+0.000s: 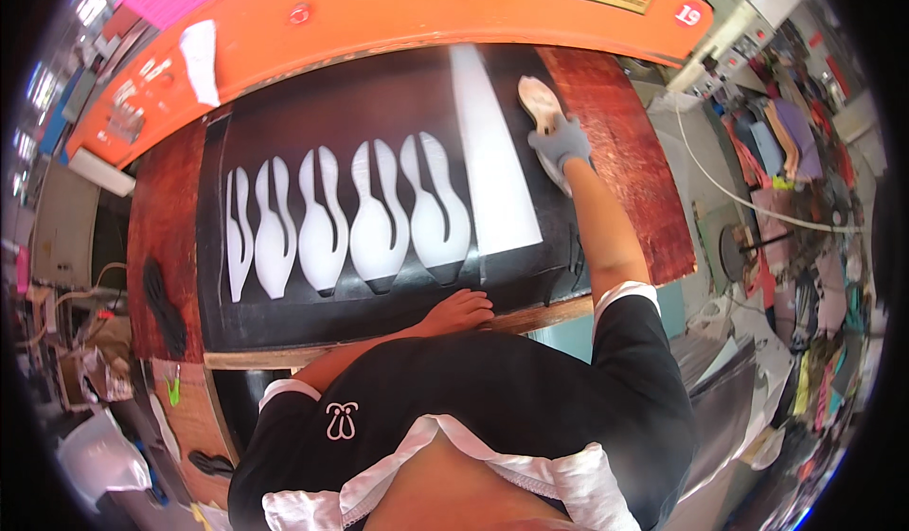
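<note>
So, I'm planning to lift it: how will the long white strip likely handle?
The white strip looks thin, so it probably bends and feels light. It may slide, since the black mat looks smooth. Lying flat, it seems unlikely to roll.

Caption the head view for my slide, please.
Gloved right hand holds a sole-shaped piece; bare left hand rests near white cutouts on a black mat.

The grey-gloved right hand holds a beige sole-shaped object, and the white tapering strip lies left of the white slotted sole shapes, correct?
No: the head view shows the white tapering strip right of the white slotted sole shapes. The grey-gloved right hand does hold the beige sole-shaped object.
</note>
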A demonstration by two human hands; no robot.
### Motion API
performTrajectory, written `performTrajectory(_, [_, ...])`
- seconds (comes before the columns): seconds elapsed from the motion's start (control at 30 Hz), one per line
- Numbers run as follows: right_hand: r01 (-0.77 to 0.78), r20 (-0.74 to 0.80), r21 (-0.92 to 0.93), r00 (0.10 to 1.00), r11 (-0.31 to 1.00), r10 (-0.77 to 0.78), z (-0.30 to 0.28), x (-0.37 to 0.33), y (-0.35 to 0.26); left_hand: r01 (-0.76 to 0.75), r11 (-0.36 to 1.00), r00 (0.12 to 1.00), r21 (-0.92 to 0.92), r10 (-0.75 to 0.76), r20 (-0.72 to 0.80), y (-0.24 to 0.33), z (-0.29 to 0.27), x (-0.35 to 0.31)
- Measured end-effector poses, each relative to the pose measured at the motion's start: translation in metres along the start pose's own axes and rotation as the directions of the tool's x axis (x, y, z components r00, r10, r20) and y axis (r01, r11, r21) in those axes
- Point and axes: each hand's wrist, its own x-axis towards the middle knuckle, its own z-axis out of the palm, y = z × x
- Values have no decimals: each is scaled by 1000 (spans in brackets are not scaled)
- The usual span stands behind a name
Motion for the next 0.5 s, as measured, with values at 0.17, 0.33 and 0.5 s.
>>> performTrajectory(0.17, [39,-28,-186,999,982,-45,16,-11,0,-59,996,996,64,64,-70,2,-24,-9])
performTrajectory(0.33, [183,69,583,960,792,-272,26,-28,5,399,894,832,205,-259,-491,-17,-108,-64])
performTrajectory(0.5, [-41,335,726,893,687,-300,46,-75,-32,878,263,468,400,-297,-832,-67,-240,-182])
